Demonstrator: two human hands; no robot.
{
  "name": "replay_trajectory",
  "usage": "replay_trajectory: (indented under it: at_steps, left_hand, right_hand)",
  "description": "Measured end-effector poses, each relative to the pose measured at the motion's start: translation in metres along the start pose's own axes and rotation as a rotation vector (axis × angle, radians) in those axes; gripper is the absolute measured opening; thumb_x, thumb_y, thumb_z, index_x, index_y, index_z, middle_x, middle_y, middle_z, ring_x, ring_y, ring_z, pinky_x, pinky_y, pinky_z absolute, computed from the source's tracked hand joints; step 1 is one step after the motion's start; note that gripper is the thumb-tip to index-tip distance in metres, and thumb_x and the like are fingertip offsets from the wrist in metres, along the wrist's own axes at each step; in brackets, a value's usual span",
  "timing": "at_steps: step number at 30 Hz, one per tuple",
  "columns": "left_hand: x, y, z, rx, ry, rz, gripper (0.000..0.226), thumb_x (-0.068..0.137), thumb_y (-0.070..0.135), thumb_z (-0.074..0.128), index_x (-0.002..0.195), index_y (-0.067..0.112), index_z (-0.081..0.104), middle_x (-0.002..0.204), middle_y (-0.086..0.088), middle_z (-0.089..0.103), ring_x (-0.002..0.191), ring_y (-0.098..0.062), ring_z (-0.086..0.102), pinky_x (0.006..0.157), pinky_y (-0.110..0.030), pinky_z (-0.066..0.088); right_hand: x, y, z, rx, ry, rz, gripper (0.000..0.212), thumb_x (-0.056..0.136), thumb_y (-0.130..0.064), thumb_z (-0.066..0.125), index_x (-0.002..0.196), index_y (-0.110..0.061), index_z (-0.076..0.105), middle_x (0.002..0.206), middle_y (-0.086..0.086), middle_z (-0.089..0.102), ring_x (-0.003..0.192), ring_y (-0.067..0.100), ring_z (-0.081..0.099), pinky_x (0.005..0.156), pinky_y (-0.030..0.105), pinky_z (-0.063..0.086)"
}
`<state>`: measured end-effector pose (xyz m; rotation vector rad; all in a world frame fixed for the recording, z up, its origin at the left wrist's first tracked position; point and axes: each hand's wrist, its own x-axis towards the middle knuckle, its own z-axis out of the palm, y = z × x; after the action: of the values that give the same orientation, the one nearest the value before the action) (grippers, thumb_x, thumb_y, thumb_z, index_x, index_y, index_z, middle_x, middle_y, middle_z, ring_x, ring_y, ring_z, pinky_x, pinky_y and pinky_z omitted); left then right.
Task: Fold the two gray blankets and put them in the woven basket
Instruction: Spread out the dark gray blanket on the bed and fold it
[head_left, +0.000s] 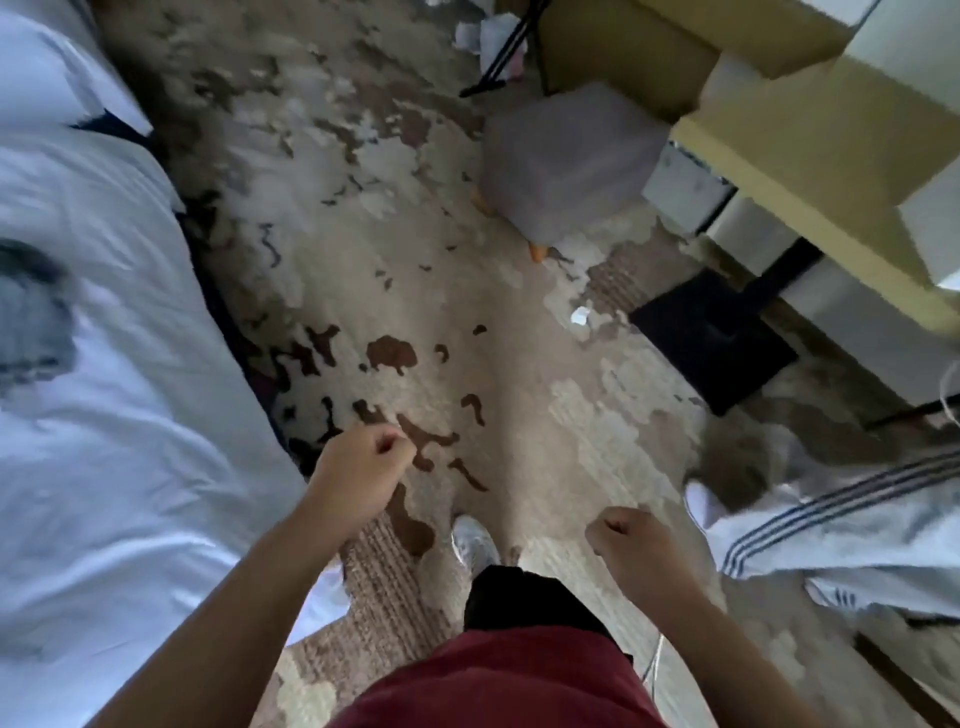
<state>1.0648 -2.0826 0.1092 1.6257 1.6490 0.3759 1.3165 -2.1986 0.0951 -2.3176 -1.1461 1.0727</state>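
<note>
Hands curl into empty fists, as if mid-stride over the rug (519, 415), left hand (363, 462) just beside the white bed (130, 415), right hand (631, 540) nearer, while a blurred patch on the bed, perhaps a gray blanket (31, 322), lies far left; no woven basket shows.

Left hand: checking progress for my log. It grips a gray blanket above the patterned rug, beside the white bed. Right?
No. The left hand grips nothing: the head view shows it curled and empty, above the patterned rug, beside the white bed.
</note>
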Motion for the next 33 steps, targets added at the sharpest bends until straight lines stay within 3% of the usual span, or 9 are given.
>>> replay_trajectory:
  at_steps: [4,9,14,19,23,27,30,33]
  left_hand:
    - [0.031,-0.036,-0.062,-0.020,0.177,-0.249,0.030,0.086,0.017,0.051,0.057,0.008,0.053,0.044,0.003,0.049,0.042,-0.004,0.046,0.043,-0.015,0.032]
    - [0.025,-0.088,-0.118,-0.121,0.374,-0.635,0.025,0.085,0.016,0.052,0.066,0.000,0.054,0.056,-0.002,0.046,0.053,-0.013,0.039,0.052,-0.024,0.033]
    - [0.040,-0.142,-0.139,-0.329,0.531,-0.918,0.024,0.083,0.018,0.053,0.062,0.006,0.057,0.053,0.001,0.050,0.047,-0.013,0.039,0.047,-0.026,0.031]
    - [0.124,-0.191,-0.200,-0.458,0.537,-0.921,0.031,0.084,0.016,0.053,0.053,0.017,0.058,0.053,0.001,0.056,0.045,-0.010,0.045,0.044,-0.019,0.035]
    - [0.214,-0.215,-0.296,-0.459,0.572,-0.799,0.028,0.086,0.019,0.052,0.063,0.003,0.058,0.061,-0.005,0.053,0.052,-0.015,0.044,0.051,-0.024,0.036]
    - [0.282,-0.230,-0.392,-0.389,0.714,-0.675,0.027,0.086,0.020,0.050,0.073,-0.001,0.061,0.071,-0.019,0.061,0.057,-0.019,0.047,0.056,-0.028,0.043]
    - [0.313,-0.262,-0.430,-0.402,0.786,-0.728,0.027,0.087,0.021,0.049,0.071,0.003,0.061,0.069,-0.015,0.062,0.055,-0.017,0.048,0.052,-0.025,0.040]
    - [0.328,-0.313,-0.430,-0.591,0.877,-0.919,0.025,0.087,0.022,0.048,0.070,0.010,0.064,0.067,-0.006,0.060,0.063,-0.024,0.055,0.058,-0.030,0.047]
  right_hand:
    - [0.107,-0.142,0.017,-0.071,-0.231,-0.259,0.038,0.079,-0.008,0.051,0.052,-0.018,0.025,0.044,-0.008,0.023,0.039,0.007,0.021,0.039,0.016,0.016]
    - [0.167,-0.341,0.079,-0.179,-0.468,-0.674,0.039,0.081,-0.013,0.051,0.051,-0.021,0.028,0.044,-0.010,0.023,0.037,0.007,0.021,0.035,0.014,0.018]
    - [0.187,-0.475,0.175,-0.270,-0.613,-0.919,0.026,0.075,-0.020,0.051,0.061,-0.004,0.037,0.050,-0.001,0.025,0.046,0.012,0.025,0.046,0.027,0.019]
    - [0.224,-0.526,0.244,-0.312,-0.703,-0.802,0.027,0.077,-0.011,0.050,0.061,-0.002,0.031,0.054,0.003,0.022,0.047,0.013,0.021,0.046,0.026,0.016]
    - [0.270,-0.538,0.262,-0.381,-0.724,-0.661,0.033,0.081,-0.011,0.051,0.054,-0.016,0.033,0.051,0.001,0.030,0.047,0.014,0.032,0.047,0.027,0.024]
    - [0.304,-0.577,0.281,-0.466,-0.704,-0.599,0.038,0.083,-0.008,0.052,0.053,-0.019,0.030,0.043,-0.009,0.025,0.038,0.005,0.022,0.039,0.016,0.017]
    - [0.324,-0.632,0.322,-0.516,-0.756,-0.631,0.043,0.081,-0.008,0.052,0.050,-0.021,0.026,0.044,-0.008,0.024,0.041,0.008,0.021,0.040,0.017,0.015]
    - [0.343,-0.696,0.387,-0.595,-0.886,-0.703,0.035,0.080,-0.010,0.051,0.053,-0.018,0.029,0.046,-0.007,0.023,0.044,0.010,0.022,0.043,0.021,0.017]
